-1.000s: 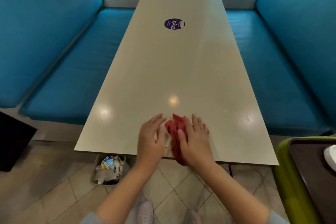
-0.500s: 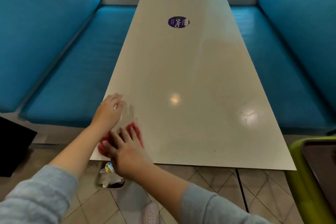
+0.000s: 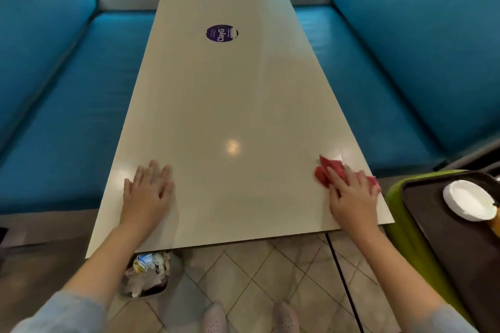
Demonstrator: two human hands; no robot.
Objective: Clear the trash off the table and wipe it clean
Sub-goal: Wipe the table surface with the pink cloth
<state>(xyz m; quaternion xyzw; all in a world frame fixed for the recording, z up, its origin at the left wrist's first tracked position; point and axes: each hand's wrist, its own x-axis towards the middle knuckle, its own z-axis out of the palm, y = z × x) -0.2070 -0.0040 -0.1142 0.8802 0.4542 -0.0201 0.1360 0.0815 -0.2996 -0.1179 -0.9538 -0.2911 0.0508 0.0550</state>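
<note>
While the left hand [image 3: 147,194] lies palm down on the table [image 3: 230,103] near its near-left corner, fingers straight and close together and holding nothing, the right hand [image 3: 351,197] presses a red cloth [image 3: 331,167] flat against the top close to the near-right corner, its fingers stretched out over the fabric rather than curled round it. The cloth sticks out beyond the fingertips, away from the person, and reaches toward the table's right edge. A round purple sticker [image 3: 221,33] sits on the far half of the pale, glossy top. Trash [image 3: 147,265], crumpled paper and wrappers, fills a grey bin [image 3: 143,298] on the tiled floor, tucked partly under the table's near edge beside the left forearm. Blue benches [image 3: 67,116] run along both long sides. At right, a green cart [image 3: 403,227] carries a brown tray [image 3: 446,257] with a white plate [image 3: 468,199] on it. Two pale shoes [image 3: 213,319] show at the bottom edge.
</note>
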